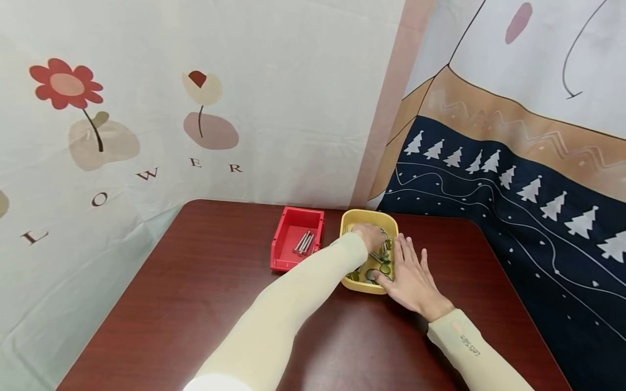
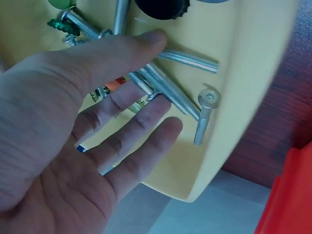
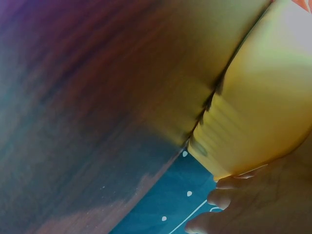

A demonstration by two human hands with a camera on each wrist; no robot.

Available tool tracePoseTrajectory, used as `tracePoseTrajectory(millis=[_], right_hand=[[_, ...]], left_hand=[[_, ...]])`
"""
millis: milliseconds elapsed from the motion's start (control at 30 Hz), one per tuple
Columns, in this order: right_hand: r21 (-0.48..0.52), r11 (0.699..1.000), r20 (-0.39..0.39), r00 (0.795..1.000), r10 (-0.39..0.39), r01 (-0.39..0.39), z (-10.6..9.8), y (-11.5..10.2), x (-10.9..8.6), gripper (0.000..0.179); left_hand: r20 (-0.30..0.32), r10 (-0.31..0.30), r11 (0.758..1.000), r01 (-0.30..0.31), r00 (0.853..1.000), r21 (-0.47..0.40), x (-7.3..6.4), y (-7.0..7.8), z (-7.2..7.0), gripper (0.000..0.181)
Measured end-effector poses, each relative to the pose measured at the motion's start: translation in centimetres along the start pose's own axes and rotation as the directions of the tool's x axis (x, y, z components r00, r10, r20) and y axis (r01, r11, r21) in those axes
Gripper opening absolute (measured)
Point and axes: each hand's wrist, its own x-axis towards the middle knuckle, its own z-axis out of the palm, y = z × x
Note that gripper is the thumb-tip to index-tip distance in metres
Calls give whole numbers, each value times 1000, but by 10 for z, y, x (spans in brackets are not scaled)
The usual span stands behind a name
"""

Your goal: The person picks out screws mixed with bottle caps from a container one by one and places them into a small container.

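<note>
Handling position at the yellow container [image 1: 364, 287]

The printed fabric backdrop [image 1: 293, 81] hangs behind the yellow container, with flowers to its left and white trees to its right. The dark red-brown table [image 1: 195, 304] supports the yellow container near the rear edge. Pale sleeves [image 1: 303, 298] cover both forearms, which extend from the near side toward the yellow container. The red bin [image 1: 298, 222] stands just to the left of the yellow container, apart from it.

The right hand [image 1: 413, 282] is unclenched at the right side of the yellow container: fingers straight and spread along that side, thumb over the near rim. The left hand [image 1: 370, 235] is inside the yellow container, thumb and loosely bent fingers apart around the bolts; whether any fingertip touches one cannot be told.

Silver bolts [image 2: 187, 62] lie on the floor of the yellow container, several bunched beside the left fingertips. One socket-head bolt [image 2: 208, 98] lies near its wall. More bolts [image 1: 304, 243] lie in the red bin, left of the yellow container. Bottle caps [image 1: 385, 269], some green, one black, are scattered within the yellow container
</note>
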Motion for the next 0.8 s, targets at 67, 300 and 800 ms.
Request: tracePoseTrajectory(millis=[67, 300, 800], right_hand=[[0, 1000, -1, 1000, -1, 1, 0, 0, 0, 110], [6, 1000, -3, 1000, -1, 1, 2, 3, 0, 110], [3, 1000, -4, 1000, -1, 1, -1, -2, -1, 110]], left_hand=[[-6, 19, 1000, -19, 1000, -1, 10, -4, 7, 38], [-71, 60, 998, -60, 996, -1, 5, -10, 7, 40], [-178, 88, 992, -103, 980, -76, -14, -35, -5, 16]])
